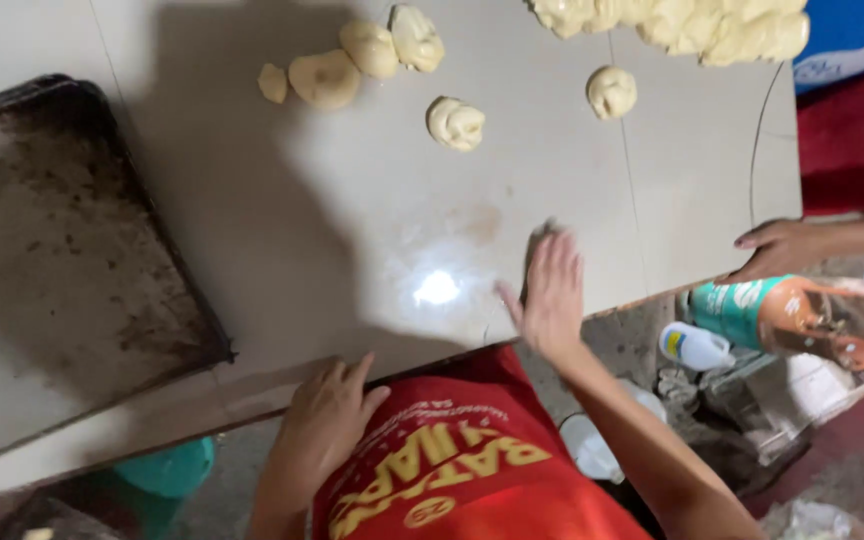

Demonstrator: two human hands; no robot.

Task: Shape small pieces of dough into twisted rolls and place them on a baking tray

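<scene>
Right hand lies flat and open, fingers spread, palm down on the bench at about 5 o'clock of the frame, blurred, holding nothing. Left hand sits at 6 o'clock, fingers loosely curled over the bench's near edge, gripping nothing else.

Risks: the dough ball nearest the right hand sits well apart at 12 o'clock from it; a fast swipe could knock it into the other lumps and stick them together. The dirty baking tray at 9 o'clock overhangs the near edge and could tip if bumped. Another person's hand rests on the bench corner at 3 o'clock, near enough to collide.

The dough ball looks pale yellow, soft, roughly coiled, slightly glossy.
</scene>
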